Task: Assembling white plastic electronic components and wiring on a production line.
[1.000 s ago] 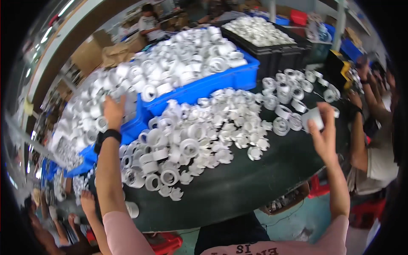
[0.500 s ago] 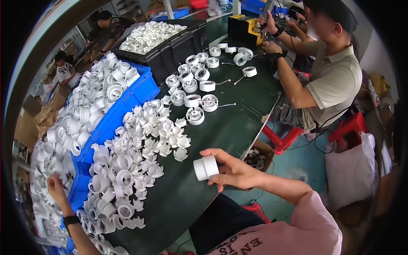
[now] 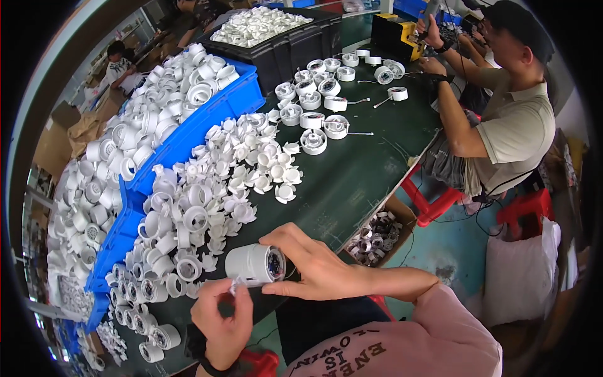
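My right hand (image 3: 317,267) is closed around a white cylindrical plastic housing (image 3: 244,262), which lies on its side just above the near edge of the table. The housing's open end faces right and shows dark and silvery parts inside. Beside its lower edge, my left hand (image 3: 223,320) pinches a small whitish, partly clear piece (image 3: 237,286). That piece is too small to identify. White petal-shaped plastic parts (image 3: 242,173) and short white rings (image 3: 188,267) lie heaped on the green table (image 3: 333,195), left of and beyond my hands.
Blue bins (image 3: 235,100) full of white housings line the left side. A black crate (image 3: 286,60) holds small white parts. Round assemblies with wires (image 3: 311,100) stand farther back. At the right, a co-worker (image 3: 502,119) handles a tool near a yellow-black machine (image 3: 396,38). A cardboard box (image 3: 383,235) sits below the table edge.
My left hand has come from the left bin to the housing with a small piece pinched in it. My right hand has moved left and nearer, turning the housing's open end to the right.
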Tool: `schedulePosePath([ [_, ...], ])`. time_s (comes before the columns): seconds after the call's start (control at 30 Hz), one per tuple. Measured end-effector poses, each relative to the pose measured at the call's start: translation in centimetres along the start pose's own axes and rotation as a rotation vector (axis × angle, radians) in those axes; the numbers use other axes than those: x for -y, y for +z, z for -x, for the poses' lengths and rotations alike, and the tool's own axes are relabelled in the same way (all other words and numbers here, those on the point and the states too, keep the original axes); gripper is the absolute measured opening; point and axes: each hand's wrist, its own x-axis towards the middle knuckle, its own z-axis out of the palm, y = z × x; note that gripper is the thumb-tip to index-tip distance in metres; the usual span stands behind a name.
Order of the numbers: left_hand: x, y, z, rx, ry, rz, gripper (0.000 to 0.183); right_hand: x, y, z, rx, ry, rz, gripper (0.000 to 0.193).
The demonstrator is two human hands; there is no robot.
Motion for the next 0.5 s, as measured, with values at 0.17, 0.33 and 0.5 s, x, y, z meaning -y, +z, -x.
schedulePosePath([
  [0.17,0.3,0.3,0.2,-0.038,0.072,-0.05,0.018,1.1,0.4,0.5,0.192,0.402,-0.3,0.076],
  [0.33,1.1,-0.6,0.1,-0.07,-0.091,0.007,0.013,2.0,-1.3,0.8,0.312,0.229,0.07,0.083],
  [0.5,1.0,-0.5,0.6,-0.055,-0.146,0.051,0.012,1.8,-0.2,0.2,0.246,-0.014,0.181,0.072],
])
